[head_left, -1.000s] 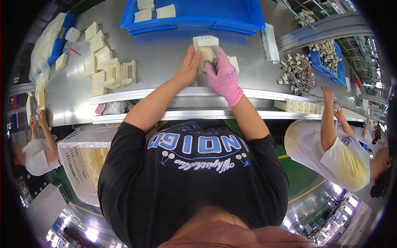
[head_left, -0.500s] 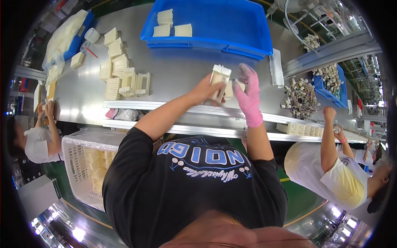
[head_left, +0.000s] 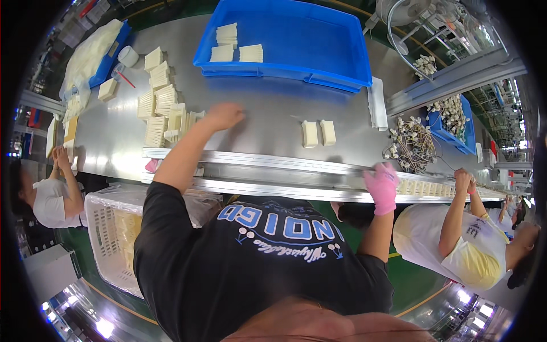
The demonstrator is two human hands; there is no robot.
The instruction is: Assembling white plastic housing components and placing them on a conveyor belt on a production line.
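My bare left hand [head_left: 225, 116] is above the metal table, just right of a cluster of ribbed cream plastic housings [head_left: 165, 100]. Motion blurs its fingers, and nothing shows in it. My right hand [head_left: 382, 183], in a pink glove with greyish fingertips, is low over the metal rail [head_left: 273, 162] along the table's front edge. Its fingers are curled down, and whatever they hold is hidden. Beside it, a row of cream housings [head_left: 421, 188] runs rightward along the rail. Two cream blocks, a left one [head_left: 309, 134] and a right one [head_left: 327, 133], stand between my hands.
A blue tray [head_left: 285, 67] with several cream housings lies at the back. Tangled wires with connectors [head_left: 413, 145] and a blue bin [head_left: 470, 134] are at right. A white crate [head_left: 111, 239] stands low at left. Co-workers sit on both sides.
My hands have parted: the left moved left toward the housings, the right moved right and down to the rail. The cream housing my left hand held is out of it. Two blocks now show uncovered.
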